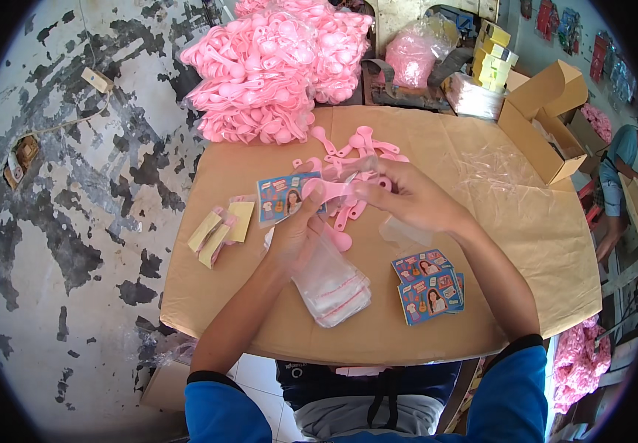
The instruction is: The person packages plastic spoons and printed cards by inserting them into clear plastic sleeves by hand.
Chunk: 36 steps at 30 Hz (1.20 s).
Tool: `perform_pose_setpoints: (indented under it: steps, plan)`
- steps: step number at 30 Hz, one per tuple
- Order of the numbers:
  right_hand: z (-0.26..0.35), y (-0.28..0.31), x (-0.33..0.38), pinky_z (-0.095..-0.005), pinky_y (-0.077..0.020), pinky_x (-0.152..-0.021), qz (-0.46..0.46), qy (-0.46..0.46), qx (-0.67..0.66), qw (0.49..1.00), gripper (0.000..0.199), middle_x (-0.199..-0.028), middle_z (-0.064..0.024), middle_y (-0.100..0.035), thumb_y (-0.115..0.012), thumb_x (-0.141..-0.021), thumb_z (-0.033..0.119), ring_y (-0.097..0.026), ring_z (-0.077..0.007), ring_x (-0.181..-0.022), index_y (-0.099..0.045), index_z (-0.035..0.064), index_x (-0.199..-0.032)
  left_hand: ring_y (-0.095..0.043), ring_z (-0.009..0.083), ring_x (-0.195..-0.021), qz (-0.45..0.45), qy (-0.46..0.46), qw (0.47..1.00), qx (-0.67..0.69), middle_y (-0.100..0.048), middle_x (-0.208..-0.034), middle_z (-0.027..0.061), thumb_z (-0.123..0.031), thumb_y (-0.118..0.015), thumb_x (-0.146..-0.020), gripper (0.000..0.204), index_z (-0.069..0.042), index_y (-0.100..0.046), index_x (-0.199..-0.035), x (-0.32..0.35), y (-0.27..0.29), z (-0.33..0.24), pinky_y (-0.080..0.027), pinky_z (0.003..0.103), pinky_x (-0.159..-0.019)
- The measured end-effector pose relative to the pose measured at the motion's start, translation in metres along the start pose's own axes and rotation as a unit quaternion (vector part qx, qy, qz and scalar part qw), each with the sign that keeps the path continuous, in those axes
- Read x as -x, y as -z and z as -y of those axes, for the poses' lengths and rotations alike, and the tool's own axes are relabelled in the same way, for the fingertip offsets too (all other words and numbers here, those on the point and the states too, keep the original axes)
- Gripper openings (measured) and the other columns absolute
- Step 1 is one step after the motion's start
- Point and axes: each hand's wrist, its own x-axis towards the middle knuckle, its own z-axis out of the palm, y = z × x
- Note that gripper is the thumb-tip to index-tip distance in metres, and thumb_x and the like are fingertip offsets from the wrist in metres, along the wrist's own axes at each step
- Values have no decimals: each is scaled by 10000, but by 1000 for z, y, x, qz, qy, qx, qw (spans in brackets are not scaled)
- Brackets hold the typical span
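My left hand (296, 230) is closed on a blue printed card (275, 201), its thumb against the bowl of a pink measuring spoon (328, 191). My right hand (416, 193) pinches the handle end of that spoon, so it spans both hands. Below the left palm hangs or lies a stack of clear plastic bags (331, 295); whether the left fingers also grip it, I cannot tell. Several loose pink spoons (363, 140) lie beyond my hands, partly hidden by them. A pile of blue printed cards (428, 289) rests near my right forearm.
Filled packets with yellowish cards (214, 235) lie at the left. Big bags of pink spoons (260, 74) stand at the table's back. Crumpled clear plastic (500, 173) and an open cardboard box (544, 122) are at the right. Another person (620, 173) is at the far right.
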Motion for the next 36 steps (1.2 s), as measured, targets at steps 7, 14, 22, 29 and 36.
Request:
perform_pose_setpoints:
  steps: [7,14,22,29,36]
  plan:
    - [84,55,22,-251,-441,-618,-193,91,267,940,203,-725,-39,-605,-551,-964,181,-514,-84,-645,-646,4,-997,-341,287,-1390,58,-8,993,-100,-387,-1458,170,-469,-628,-904,784,-85,-261,-1480,-15,29,7,-287,454,-1149]
    - [70,34,13,-388,-506,-622,-148,-23,435,888,254,-706,-186,-656,-618,-890,234,-666,-311,-665,-683,-10,-869,-373,324,-1340,167,-190,810,-529,-371,-1428,193,-301,-807,-749,917,-10,-277,-1439,-26,-33,-5,-321,440,-1103]
    - [58,26,0,-311,-503,-709,-205,-7,136,969,298,-768,-85,-667,-612,-937,267,-653,-162,-759,-633,-8,-1050,-609,219,-1122,173,70,856,-482,-628,-1206,128,-95,-627,-901,525,-9,-429,-1380,-26,-55,6,-472,314,-958]
    - [36,40,3,-236,-476,-751,-27,-38,30,998,400,-899,-40,-649,-682,-899,108,-588,-74,-827,-536,-17,-1250,-574,229,-1186,325,216,871,-299,-563,-1304,148,-132,-603,-946,525,-8,-384,-1406,-13,-44,-10,-483,360,-981]
    - [20,39,1,-283,-497,-754,-69,-10,224,972,282,-913,-46,-652,-702,-824,26,-610,-127,-818,-643,35,-1099,-603,224,-1139,104,153,950,-252,-568,-1265,153,-228,-373,-1052,393,20,-407,-1355,-22,-30,19,-548,346,-882]
